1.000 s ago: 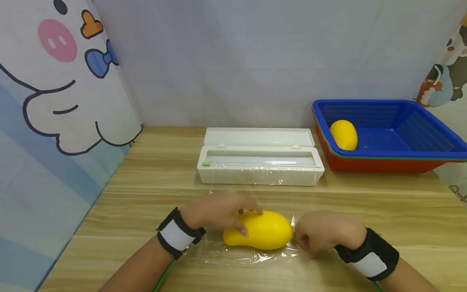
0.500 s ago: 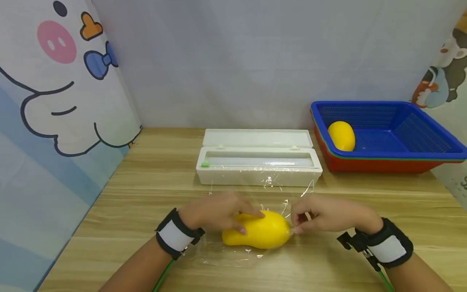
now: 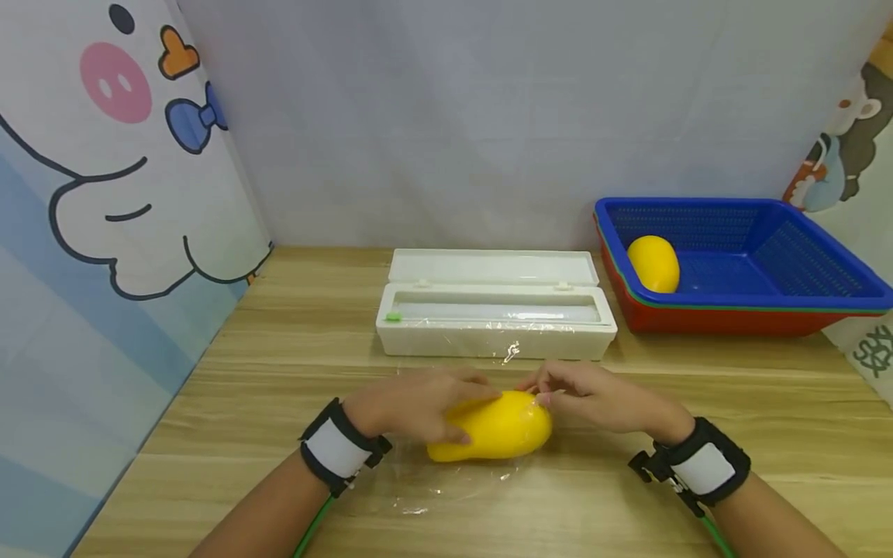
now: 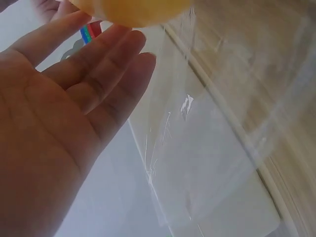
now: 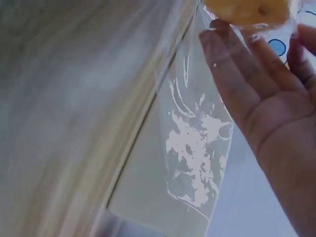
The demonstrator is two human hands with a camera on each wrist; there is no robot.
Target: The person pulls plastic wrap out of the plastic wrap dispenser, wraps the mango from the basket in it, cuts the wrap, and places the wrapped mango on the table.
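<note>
A smooth yellow squash (image 3: 512, 426), narrow at its left end and bulging at the right, lies on clear cling film (image 3: 416, 510) in the head view. My left hand (image 3: 418, 407) grips it from above, thumb on the near side and fingers on the far side. At its right end my right hand (image 3: 596, 397) pinches film drawn up against the squash. The right wrist view shows film (image 5: 192, 148) stretching from the squash (image 5: 247, 11) past the fingers. Behind the hands, the film runs up to a white dispenser box (image 3: 495, 343), its lid open and a roll inside.
Stacked baskets, a blue one (image 3: 739, 301) over a red one (image 3: 718, 322), stand at the back right. Another yellow fruit (image 3: 653, 264) lies in the blue basket. A pale curtain (image 3: 432, 124) closes off the back of the wooden table (image 3: 279, 333).
My right hand has risen from the table at the squash's right end and moved up and left, bringing film onto the squash. The squash has shifted slightly away; my left hand keeps its hold.
</note>
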